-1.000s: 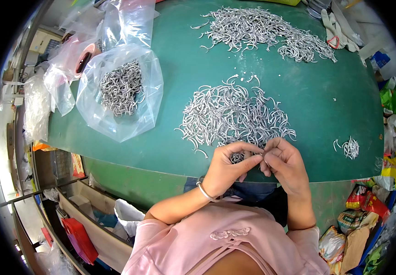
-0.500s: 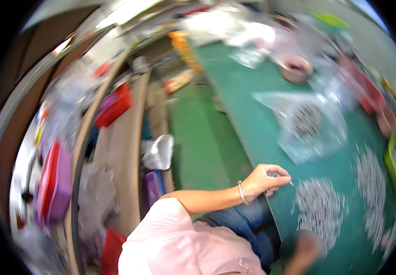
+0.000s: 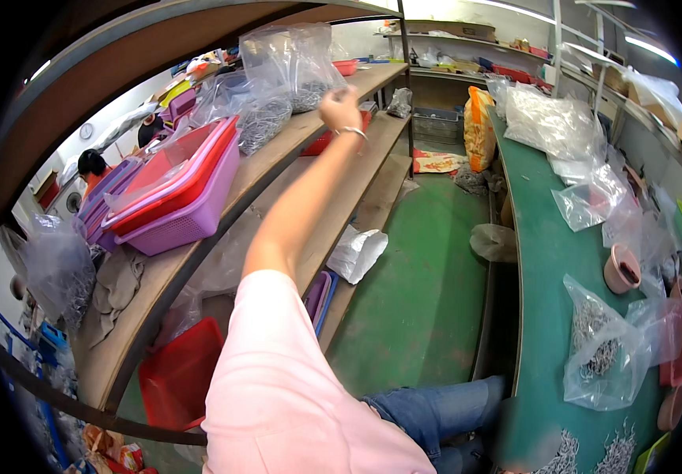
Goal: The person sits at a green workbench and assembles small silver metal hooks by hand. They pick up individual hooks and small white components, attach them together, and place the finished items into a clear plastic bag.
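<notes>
Head view: the person's left arm reaches across to the upper middle of the frame, where the left hand [image 3: 341, 109] is raised over the wooden shelf [image 3: 163, 276], fingers curled in. Whether anything is clamped in them I cannot tell. A blurred patch at the lower edge, right of centre, may be the right hand [image 3: 532, 450]; its fingers cannot be made out. If so, the two hands are well apart.

Just left of the raised hand, clear plastic bags [image 3: 266, 122] with grey metal pieces stand on the shelf. More such pieces lie at lower right on the green table [image 3: 538, 261] — some in an open clear bag [image 3: 629, 355], others in loose piles [image 3: 617, 450] at the bottom edge.

As for print, an orange-and-white sack [image 3: 479, 130] at upper right of centre and a red-and-yellow packet [image 3: 438, 162] beside it on the floor carry markings too small to read. The round wall clock [image 3: 86, 131] at upper left is likewise too small to read. Left of centre, a red basket [image 3: 199, 186] sits nested in a purple basket [image 3: 191, 225] — both on the shelf.
</notes>
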Demonstrator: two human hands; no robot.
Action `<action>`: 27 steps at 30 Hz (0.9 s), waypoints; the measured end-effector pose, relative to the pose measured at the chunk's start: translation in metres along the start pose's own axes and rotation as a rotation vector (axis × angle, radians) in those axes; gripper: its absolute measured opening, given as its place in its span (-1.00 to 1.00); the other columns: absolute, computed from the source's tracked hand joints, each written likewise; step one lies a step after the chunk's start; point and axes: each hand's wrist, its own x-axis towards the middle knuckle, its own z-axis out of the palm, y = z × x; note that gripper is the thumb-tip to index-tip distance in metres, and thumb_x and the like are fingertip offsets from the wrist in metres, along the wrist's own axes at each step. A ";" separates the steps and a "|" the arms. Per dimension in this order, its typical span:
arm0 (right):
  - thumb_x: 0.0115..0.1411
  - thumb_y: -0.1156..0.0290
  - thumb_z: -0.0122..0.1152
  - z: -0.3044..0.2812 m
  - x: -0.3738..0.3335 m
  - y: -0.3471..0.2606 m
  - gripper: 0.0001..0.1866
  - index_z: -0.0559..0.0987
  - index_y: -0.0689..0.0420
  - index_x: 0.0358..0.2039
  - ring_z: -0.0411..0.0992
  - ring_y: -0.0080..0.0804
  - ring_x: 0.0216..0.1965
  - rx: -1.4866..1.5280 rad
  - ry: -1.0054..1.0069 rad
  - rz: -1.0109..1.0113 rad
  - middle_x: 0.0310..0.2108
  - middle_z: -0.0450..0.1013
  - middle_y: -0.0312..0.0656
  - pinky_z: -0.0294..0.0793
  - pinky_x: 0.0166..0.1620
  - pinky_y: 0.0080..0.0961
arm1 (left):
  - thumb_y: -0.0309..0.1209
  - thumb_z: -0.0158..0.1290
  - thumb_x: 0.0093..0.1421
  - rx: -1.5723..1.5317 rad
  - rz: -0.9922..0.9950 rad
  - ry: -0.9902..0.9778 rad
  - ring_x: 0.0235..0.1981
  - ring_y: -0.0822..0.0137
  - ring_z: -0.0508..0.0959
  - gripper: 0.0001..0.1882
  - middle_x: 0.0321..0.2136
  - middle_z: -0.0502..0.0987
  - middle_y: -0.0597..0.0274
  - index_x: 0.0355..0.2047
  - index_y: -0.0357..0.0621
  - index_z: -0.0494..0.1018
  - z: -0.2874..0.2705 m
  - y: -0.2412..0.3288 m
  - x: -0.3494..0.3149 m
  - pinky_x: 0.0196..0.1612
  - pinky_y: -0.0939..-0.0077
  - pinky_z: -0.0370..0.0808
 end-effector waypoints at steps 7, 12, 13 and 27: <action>0.24 0.37 0.07 0.021 0.013 -0.023 -0.75 0.48 0.22 -0.12 0.40 -0.31 -0.17 0.120 0.002 0.114 -0.20 0.45 -0.08 0.39 -0.06 -0.43 | -0.38 0.22 -0.05 0.287 0.074 0.523 -0.41 0.01 0.59 -0.86 -0.52 0.59 0.03 -0.45 -0.10 0.60 -0.038 -0.017 0.166 -0.33 0.21 0.47; 0.24 0.39 0.07 0.028 0.010 -0.049 -0.75 0.48 0.23 -0.11 0.39 -0.28 -0.13 -0.048 -0.105 -0.050 -0.18 0.45 -0.06 0.36 -0.01 -0.42 | -0.37 0.20 0.00 0.557 0.017 0.478 -0.35 0.03 0.60 -0.78 -0.39 0.60 0.02 -0.29 -0.05 0.59 -0.075 -0.021 0.212 -0.32 0.20 0.50; 0.24 0.39 0.07 0.030 0.010 -0.052 -0.75 0.48 0.24 -0.11 0.39 -0.27 -0.13 -0.077 -0.124 -0.072 -0.18 0.45 -0.06 0.36 -0.01 -0.42 | -0.37 0.20 0.01 0.653 -0.015 0.445 -0.35 0.03 0.60 -0.75 -0.37 0.60 0.01 -0.25 -0.04 0.59 -0.078 -0.024 0.216 -0.32 0.21 0.50; 0.10 0.59 0.09 0.008 0.020 -0.017 -0.94 0.49 0.32 -0.41 0.38 -0.46 -0.44 -0.066 0.128 -0.184 -0.50 0.44 -0.16 0.35 -0.31 -0.52 | -0.51 0.17 0.06 -0.837 -0.281 -0.186 -0.62 0.43 0.39 -0.86 -0.54 0.44 0.24 -0.40 -0.28 0.44 0.064 0.049 0.009 -0.61 0.57 0.31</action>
